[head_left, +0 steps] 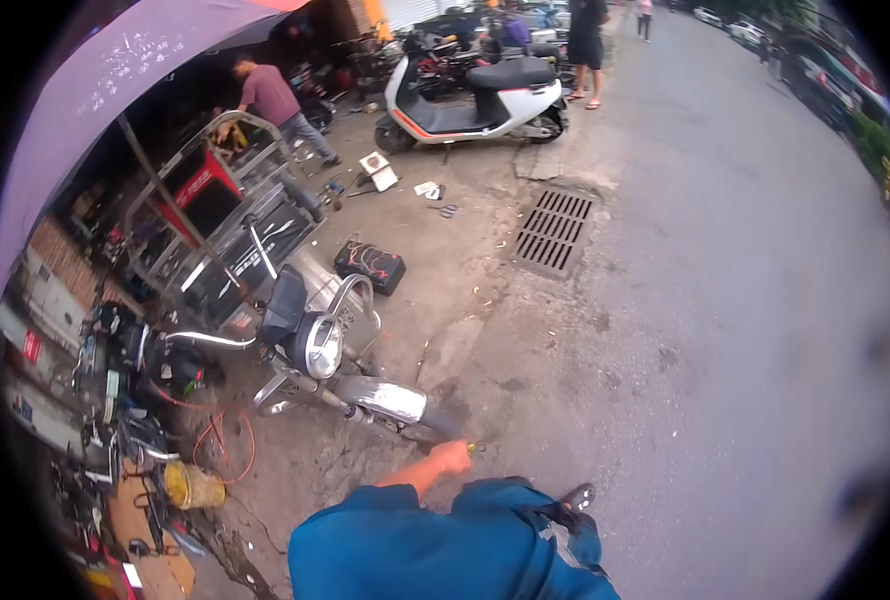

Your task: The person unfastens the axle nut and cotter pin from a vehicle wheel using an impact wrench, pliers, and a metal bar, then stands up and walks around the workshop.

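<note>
My left hand (452,457) is closed in a fist in front of my blue clothing. A small yellow-green object (476,447) sticks out of it, too small to name. Close beside this hand is the front wheel (437,422) of a cargo tricycle, under a shiny metal mudguard (390,398). Above the mudguard are the round headlight (322,346) and bent handlebar (210,340). My right hand does not show.
A black battery (370,268) with wires lies beyond the tricycle. Further off stand a white scooter (480,105), a bending person (270,100) and another person (586,45). A drain grate (555,232) borders the road. A yellow bucket (194,485) and orange hose (250,440) are at left.
</note>
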